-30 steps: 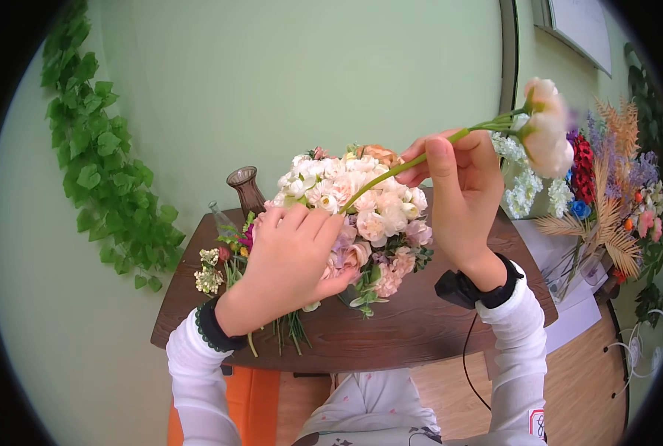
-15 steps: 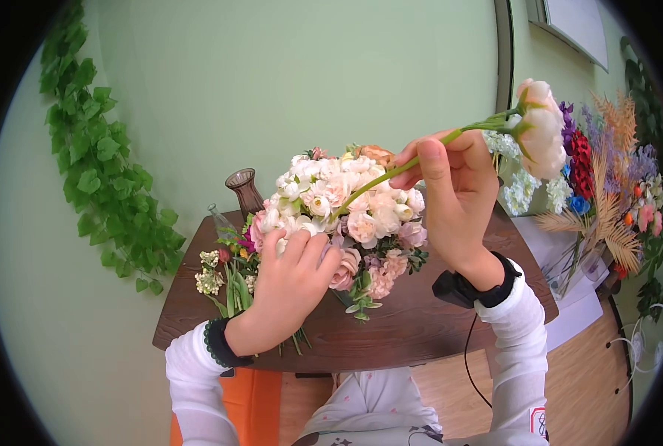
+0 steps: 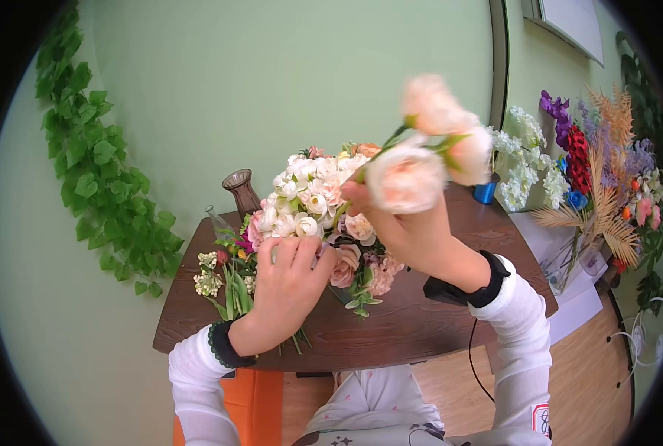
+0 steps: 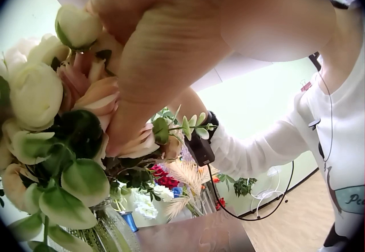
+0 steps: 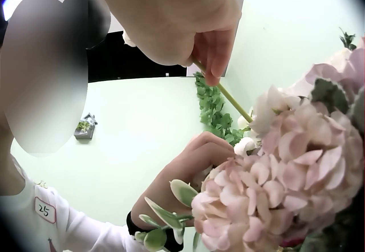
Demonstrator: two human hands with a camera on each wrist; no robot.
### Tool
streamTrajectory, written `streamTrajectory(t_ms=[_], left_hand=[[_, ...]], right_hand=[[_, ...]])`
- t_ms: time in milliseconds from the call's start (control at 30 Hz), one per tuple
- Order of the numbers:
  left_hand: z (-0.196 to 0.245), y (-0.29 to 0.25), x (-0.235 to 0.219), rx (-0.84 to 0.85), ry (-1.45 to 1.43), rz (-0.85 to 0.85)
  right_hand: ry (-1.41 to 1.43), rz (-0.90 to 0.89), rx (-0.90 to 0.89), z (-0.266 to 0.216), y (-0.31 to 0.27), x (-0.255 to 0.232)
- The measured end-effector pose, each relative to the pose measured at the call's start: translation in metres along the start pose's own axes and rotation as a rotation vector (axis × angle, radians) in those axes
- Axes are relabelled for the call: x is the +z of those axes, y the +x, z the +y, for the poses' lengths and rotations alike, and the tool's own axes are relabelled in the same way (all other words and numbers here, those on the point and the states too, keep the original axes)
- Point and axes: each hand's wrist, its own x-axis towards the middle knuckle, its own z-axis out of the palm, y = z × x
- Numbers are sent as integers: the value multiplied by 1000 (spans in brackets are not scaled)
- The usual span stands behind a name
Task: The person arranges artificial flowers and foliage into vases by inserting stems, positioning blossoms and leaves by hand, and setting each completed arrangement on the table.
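My right hand (image 3: 405, 230) pinches the green stem (image 5: 235, 102) of a flower spray (image 3: 405, 178) with three pale peach blooms. Its lower stem points down into the bouquet (image 3: 301, 197), a full mass of white, cream and pink flowers. Curled over the bouquet's front left side, my left hand (image 3: 287, 286) holds blooms there. Its thumb lies against a pink rose (image 4: 100, 101) in the left wrist view. Under the blooms shows a ribbed clear glass vase (image 4: 108, 229). The stem's lower end is hidden among the flowers.
Loose stems with small white berries (image 3: 209, 279) lie on the dark wooden table (image 3: 450, 320) at left. Behind them stand a brown glass vase (image 3: 241, 189) and a small clear bottle (image 3: 216, 221). White blossoms (image 3: 521, 182) and mixed dried-looking flowers (image 3: 606, 193) stand at right.
The right hand has turned and moved left and down, bringing the peach blooms from the right to above the bouquet. The left hand has drawn slightly back and curled at the bouquet's front.
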Motion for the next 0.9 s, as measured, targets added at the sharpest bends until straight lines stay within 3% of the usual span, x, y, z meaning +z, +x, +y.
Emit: streamTrajectory(t_ms=[100, 167, 267, 400, 500, 900], left_hand=[[0, 0, 1, 1, -5, 10], [-1, 0, 2, 2, -17, 23], [-1, 2, 2, 2, -29, 31], [-2, 2, 3, 4, -46, 45], [-4, 2, 3, 17, -66, 54], [-5, 2, 8, 25, -80, 88]], right_hand=[[-161, -90, 70, 2, 0, 2], [-65, -88, -4, 4, 4, 6], [-147, -63, -115, -4, 14, 7], [-99, -92, 23, -9, 17, 11], [-238, -247, -17, -4, 14, 12], [-249, -286, 40, 19, 10, 19]])
